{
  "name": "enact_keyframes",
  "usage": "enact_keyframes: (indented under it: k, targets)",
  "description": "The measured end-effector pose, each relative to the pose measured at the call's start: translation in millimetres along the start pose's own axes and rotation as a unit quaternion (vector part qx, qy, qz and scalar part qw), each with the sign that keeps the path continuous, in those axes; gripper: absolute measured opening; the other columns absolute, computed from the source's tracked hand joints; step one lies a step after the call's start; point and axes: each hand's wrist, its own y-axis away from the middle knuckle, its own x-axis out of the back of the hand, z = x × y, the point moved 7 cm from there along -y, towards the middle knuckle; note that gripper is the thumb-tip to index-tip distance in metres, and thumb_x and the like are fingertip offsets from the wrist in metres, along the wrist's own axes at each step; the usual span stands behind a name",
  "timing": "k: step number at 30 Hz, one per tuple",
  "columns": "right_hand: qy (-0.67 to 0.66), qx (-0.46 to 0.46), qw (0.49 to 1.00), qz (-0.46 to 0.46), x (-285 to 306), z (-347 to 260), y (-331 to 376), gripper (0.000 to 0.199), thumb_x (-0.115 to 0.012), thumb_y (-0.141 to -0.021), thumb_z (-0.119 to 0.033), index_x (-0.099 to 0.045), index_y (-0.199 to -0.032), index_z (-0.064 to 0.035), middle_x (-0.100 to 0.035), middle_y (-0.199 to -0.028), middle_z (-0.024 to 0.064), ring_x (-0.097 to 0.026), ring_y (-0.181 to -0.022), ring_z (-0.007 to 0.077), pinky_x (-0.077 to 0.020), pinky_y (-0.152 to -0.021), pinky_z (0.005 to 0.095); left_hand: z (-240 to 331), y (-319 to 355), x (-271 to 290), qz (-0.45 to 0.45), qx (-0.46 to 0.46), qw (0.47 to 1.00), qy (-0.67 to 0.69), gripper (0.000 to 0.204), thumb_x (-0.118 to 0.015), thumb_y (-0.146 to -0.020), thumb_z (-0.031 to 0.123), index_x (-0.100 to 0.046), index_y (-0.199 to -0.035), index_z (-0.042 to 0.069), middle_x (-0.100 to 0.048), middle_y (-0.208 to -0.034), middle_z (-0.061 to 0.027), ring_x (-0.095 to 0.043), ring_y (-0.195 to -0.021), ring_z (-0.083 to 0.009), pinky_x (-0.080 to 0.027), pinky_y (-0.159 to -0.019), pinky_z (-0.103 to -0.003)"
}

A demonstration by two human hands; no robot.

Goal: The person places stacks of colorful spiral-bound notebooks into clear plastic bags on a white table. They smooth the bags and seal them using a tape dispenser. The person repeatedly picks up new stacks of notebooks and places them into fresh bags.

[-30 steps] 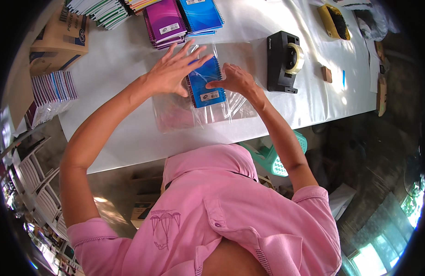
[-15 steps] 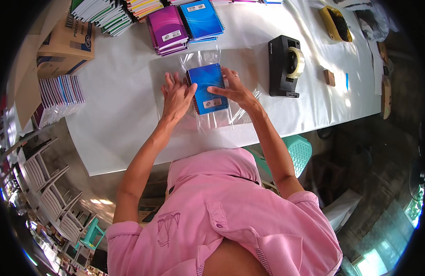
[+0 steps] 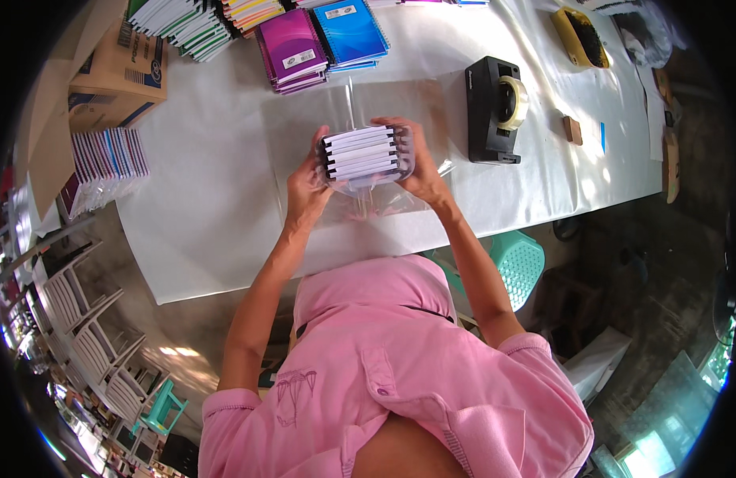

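Between my two hands a stack of spiral notebooks (image 3: 360, 155) stands on end, its white page edges facing up. My left hand (image 3: 306, 182) is closed on the stack's left side. Along the right side, my right hand (image 3: 420, 163) grips it, fingers bent over the far corner. Clear plastic film (image 3: 366, 190) shows around the stack's near side and corners; how far it wraps underneath is hidden. Below lies a clear plastic sheet (image 3: 416, 103), spread on the white-covered table (image 3: 208, 215).
A black tape dispenser (image 3: 481, 111) with a clear roll stands to the right. Purple notebooks (image 3: 290, 40) and blue notebooks (image 3: 350, 33) are piled at the back. A cardboard box (image 3: 117, 76) and a wrapped notebook row (image 3: 109, 163) sit left. A yellow container (image 3: 573, 40) stands far right.
The notebook stack has been tipped from lying with its blue cover up to standing with page edges up. Both hands have moved from the cover's sides to gripping the stack's two sides.
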Motion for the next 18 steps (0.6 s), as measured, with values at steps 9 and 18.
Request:
enact_keyframes:
  k: [9,18]
  targets:
    - [-0.001,0.069,0.997,0.02,7,-27,16,0.053,-0.085,-0.062,-0.011,-0.065,-0.11,-0.0127,-0.04,-0.144,0.012,-0.035,-0.137,0.031,-0.0293,-0.114,0.0463,54,18,-6,0.039,-0.233,0.937,-0.259,0.046,-0.081,-0.068,0.007,-0.072,-0.111,0.017,-0.039,-0.148,-0.0092,-0.027,-0.14,-0.036,-0.034,-0.111,-0.047]
    - [0.086,0.096,0.991,0.031,4,-54,-6,0.032,-0.084,-0.064,-0.018,-0.073,-0.094,-0.0135,-0.054,-0.13,0.0126,-0.052,-0.119,0.031,-0.0439,-0.098,0.0421,104,-2,-26,-0.03,-0.274,0.815,-0.511,0.043,-0.082,-0.066,0.023,-0.073,-0.107,0.032,-0.044,-0.146,0.0012,-0.022,-0.14,-0.0426,-0.034,-0.107,-0.051]
